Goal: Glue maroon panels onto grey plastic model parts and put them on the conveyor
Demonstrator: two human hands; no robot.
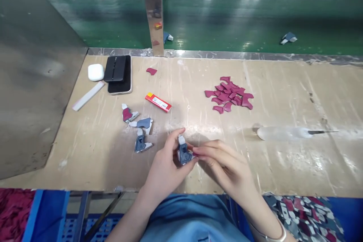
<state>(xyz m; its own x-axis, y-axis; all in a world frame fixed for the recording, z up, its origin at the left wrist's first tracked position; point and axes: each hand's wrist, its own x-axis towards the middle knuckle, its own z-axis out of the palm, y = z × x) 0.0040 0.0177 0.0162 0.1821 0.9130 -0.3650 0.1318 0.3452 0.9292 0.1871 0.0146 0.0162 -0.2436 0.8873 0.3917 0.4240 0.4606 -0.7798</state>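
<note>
The left hand (pixel 166 168) gripped a blue-gray part (pixel 184 155) in its fingers near the bench (pixel 283 166)'s front edge as the right hand (pixel 229 162) pinched a mostly hidden, apparently maroon piece (pixel 195 154).

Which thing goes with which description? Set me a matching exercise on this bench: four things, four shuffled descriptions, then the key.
Things
1. Left hand
2. Heap on the tabletop
3. Whitish bottle
4. Rounded case

Descriptions
A. Lying on its side, thin dark tip pointing right
B. White, left of a flat black object
C. Holding a blue-grey part
D. Made up of small maroon pieces, beyond the right hand

Pairs: 1-C; 2-D; 3-A; 4-B
</note>
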